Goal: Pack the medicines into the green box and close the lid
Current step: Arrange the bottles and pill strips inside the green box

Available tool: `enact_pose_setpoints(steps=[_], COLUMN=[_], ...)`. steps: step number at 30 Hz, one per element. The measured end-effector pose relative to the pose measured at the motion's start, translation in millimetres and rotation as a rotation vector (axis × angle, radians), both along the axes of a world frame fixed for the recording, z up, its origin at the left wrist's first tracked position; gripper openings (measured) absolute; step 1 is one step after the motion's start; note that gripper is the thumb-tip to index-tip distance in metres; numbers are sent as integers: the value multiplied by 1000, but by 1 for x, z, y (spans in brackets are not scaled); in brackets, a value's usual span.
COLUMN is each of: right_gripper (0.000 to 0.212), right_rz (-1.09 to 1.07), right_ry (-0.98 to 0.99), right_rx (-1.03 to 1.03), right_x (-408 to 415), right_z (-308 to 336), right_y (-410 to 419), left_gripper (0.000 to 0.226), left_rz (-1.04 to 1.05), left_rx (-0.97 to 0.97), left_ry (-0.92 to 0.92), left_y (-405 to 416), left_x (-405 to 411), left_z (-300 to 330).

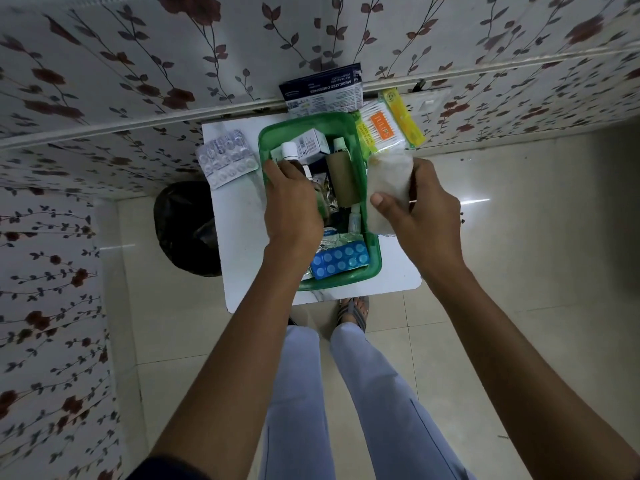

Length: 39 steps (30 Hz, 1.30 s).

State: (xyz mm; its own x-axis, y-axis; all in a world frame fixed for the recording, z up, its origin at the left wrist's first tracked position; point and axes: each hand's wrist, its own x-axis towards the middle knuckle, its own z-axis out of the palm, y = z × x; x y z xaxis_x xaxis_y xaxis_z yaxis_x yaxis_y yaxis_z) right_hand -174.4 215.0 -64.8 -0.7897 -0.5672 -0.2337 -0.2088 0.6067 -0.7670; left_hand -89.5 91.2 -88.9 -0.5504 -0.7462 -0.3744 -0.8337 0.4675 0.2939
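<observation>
The green box (374,261) stands open on a small white table (239,237), filled with bottles, a brown tube (343,180), a white carton (311,142) and a blue blister strip (339,259). My left hand (292,206) reaches into the box, fingers curled around a brown bottle with a white cap (289,150). My right hand (420,211) grips a white cotton pack (389,181) at the box's right rim. Silver blister strips (227,157) lie on the table left of the box. A cotton-bud pack (384,129) and a dark dressings packet (323,90) lie behind it.
A black bin bag (187,226) sits on the floor left of the table. Floral-papered walls close in at the back and left. My legs and a sandalled foot (356,311) stand at the table's near edge on pale floor tiles.
</observation>
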Motion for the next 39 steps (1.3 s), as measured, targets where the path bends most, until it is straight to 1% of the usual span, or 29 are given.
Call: enact_pose_setpoints(steps=[3, 5, 8, 10, 11, 12, 13, 16, 17, 18, 19, 21, 22, 23, 24, 26, 27, 28, 29, 30, 31, 34, 36, 38, 39], right_gripper=[38, 37, 40, 40, 39, 37, 36, 34, 33, 34, 35, 37, 36, 34, 31, 23, 22, 24, 28, 32, 37, 55, 65, 65, 63], right_rz=[99, 164, 215, 215, 226, 260, 319, 617, 720, 803, 865, 933, 945, 921, 826, 503, 322, 166, 59, 17, 40, 284, 363, 340, 323], right_ry=[55, 93, 102, 24, -16, -37, -40, -15, 0, 15, 35, 128, 200, 244, 222, 137, 141, 159, 166, 161, 145, 142, 167, 225, 253], right_rx=[13, 28, 41, 39, 49, 76, 115, 219, 251, 290, 339, 456, 478, 434, 320, 91, 34, 31, 69, 148, 255, 537, 604, 608, 613], right_x=[-3, -6, -7, -6, -5, -5, -4, 2, 7, 13, 20, 32, 36, 37, 35, 25, 16, 5, -8, -21, -32, -47, -47, -48, -48], right_z=[1, 1, 2, 4, 3, 2, 1, -3, -5, -7, -11, -20, -23, -25, -24, -20, -20, -24, -31, -40, -51, -82, -95, -100, -101], right_y=[3, 2, -4, -11, -14, -18, -22, -34, -37, -40, -43, -44, -44, -42, -40, -32, -27, -22, -17, -14, -11, -8, -8, -9, -9], left_gripper=[51, 49, 44, 41, 42, 42, 42, 42, 42, 41, 42, 43, 42, 39, 38, 38, 39, 41, 42, 42, 40, 34, 36, 42, 44], left_rz=[-127, -197, -334, -446, -477, -478, -433, -84, -13, 2, -33, -194, -267, -321, -355, -374, -371, -363, -356, -355, -356, -355, -346, -318, -291], left_rx=[-157, -242, -185, -148, -143, -133, -113, -27, -48, -74, -95, -138, -157, -164, -163, -168, -176, -181, -187, -192, -192, -160, -148, -154, -160], left_ry=[45, 26, -92, -160, -159, -116, -20, 371, 424, 416, 377, 258, 190, 123, 68, 6, -12, -29, -47, -68, -95, -151, -138, -70, -7], left_y=[-2, -6, -10, -10, -12, -15, -18, -29, -32, -33, -34, -33, -32, -29, -26, -21, -19, -17, -17, -17, -16, -12, -12, -12, -13], left_x=[13, 25, 39, 43, 44, 46, 48, 56, 59, 61, 62, 62, 61, 60, 59, 58, 59, 59, 59, 58, 56, 50, 50, 53, 55], left_z=[6, 8, 6, 4, 2, 1, -1, 2, 3, 3, 3, 1, 1, 0, 0, -2, -2, -3, -3, -2, -3, -7, -9, -9, -8])
